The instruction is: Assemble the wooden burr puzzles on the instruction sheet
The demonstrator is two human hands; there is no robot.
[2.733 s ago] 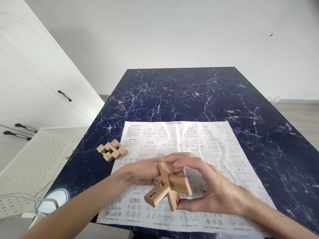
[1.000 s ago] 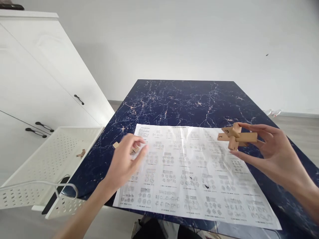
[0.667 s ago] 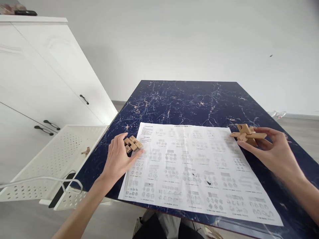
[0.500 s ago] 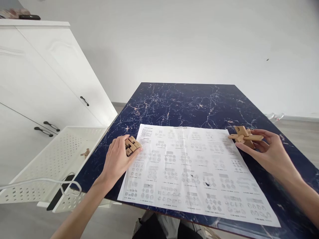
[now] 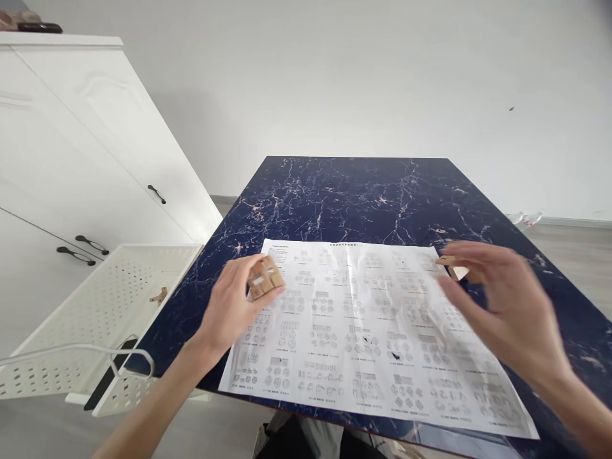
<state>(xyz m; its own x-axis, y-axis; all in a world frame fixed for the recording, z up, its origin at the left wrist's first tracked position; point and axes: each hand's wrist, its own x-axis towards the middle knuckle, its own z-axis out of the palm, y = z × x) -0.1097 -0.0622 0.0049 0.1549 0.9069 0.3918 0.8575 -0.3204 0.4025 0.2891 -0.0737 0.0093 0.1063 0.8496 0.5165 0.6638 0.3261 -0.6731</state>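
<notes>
Left of the table [image 5: 358, 197], a white perforated tray [image 5: 95, 312] sits lower than the tabletop. In it, one small wooden piece [image 5: 159, 296] lies near the tray's table-side wall; too small to read its shape fully. A white bent rod [image 5: 71, 348] crosses in front of the tray, and a dark strip [image 5: 109, 376] runs slantwise along its near part.

Your left hand [image 5: 227, 299] is curled partway, thumb below and fingers above, pinching a compact wooden block cluster [image 5: 266, 278] at the left edge of the printed sheet [image 5: 373, 306]. The cluster's outer face is turned up to you, with pale gaps between its blocks. You cannot tell from here whether its underside touches the sheet.

Your right hand [image 5: 502, 299] is blurred, thumb and fingers spread well apart at the sheet's far right corner. A crossed wooden puzzle [image 5: 461, 273] sits there, mostly hidden behind your fingers; whether you have a grip on it cannot be told.

The sheet lies creased across the near half of the table, rows of small diagrams facing you. Beyond the tray stands a white cabinet [image 5: 95, 146], its black handles [image 5: 75, 256] showing.
</notes>
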